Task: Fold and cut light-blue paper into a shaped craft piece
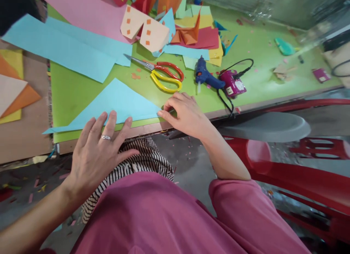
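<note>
A light-blue sheet of paper point(115, 100), folded into a triangle, lies along the near edge of the green tabletop. A narrow strip of it sticks out at the lower left. My left hand point(100, 144), with a ring on one finger, is open, its spread fingertips resting on the paper's near edge. At the right corner, my right hand point(182, 113) is closed, pinching the paper between thumb and fingers. Just beyond that hand lie scissors point(166, 77) with one red and one yellow handle, blades pointing left.
A blue glue gun point(205, 74) and a magenta plug box point(233, 84) with a black cord lie to the right. Larger blue paper point(71, 46), pink paper point(90, 15) and folded paper shapes point(147, 29) cover the back. A grey stool seat point(268, 128) stands below the table.
</note>
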{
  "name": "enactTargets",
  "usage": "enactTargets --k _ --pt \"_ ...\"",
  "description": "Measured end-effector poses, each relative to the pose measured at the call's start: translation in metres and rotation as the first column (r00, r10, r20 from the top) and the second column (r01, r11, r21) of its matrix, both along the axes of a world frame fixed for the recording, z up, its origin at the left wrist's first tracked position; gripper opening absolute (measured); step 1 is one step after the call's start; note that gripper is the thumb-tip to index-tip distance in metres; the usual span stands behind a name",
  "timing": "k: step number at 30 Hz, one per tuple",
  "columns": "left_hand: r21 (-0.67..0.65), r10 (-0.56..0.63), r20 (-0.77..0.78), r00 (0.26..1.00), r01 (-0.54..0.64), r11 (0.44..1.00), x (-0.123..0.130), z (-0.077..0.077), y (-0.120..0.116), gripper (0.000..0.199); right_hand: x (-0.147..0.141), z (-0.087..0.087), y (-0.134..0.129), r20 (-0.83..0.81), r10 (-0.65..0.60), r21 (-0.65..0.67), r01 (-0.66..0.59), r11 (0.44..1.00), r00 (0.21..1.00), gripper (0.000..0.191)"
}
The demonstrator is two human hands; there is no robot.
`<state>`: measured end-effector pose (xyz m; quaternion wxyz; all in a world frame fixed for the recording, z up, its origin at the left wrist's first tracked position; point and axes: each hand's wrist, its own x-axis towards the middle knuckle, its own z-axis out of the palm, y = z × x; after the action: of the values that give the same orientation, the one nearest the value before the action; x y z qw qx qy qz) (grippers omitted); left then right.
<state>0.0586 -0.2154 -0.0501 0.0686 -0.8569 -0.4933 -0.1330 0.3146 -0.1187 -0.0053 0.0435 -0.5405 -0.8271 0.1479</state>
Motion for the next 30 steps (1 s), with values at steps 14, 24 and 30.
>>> enactTargets --k 14,24,30 --pt "0.061 0.019 0.046 0.999 -0.022 0.998 -0.005 -0.012 -0.002 0.102 0.022 -0.019 0.017 -0.466 0.231 0.035 -0.243 0.969 0.854 0.031" --pt "0.045 0.023 0.049 0.999 -0.026 0.999 -0.003 -0.011 -0.003 0.101 0.021 -0.012 0.007 -0.413 0.198 0.008 -0.214 0.977 0.889 0.026" --pt "0.024 0.039 0.126 0.991 -0.042 0.999 -0.005 -0.004 0.0 0.091 0.012 -0.016 0.006 -0.396 0.216 0.034 -0.22 0.975 0.893 0.017"
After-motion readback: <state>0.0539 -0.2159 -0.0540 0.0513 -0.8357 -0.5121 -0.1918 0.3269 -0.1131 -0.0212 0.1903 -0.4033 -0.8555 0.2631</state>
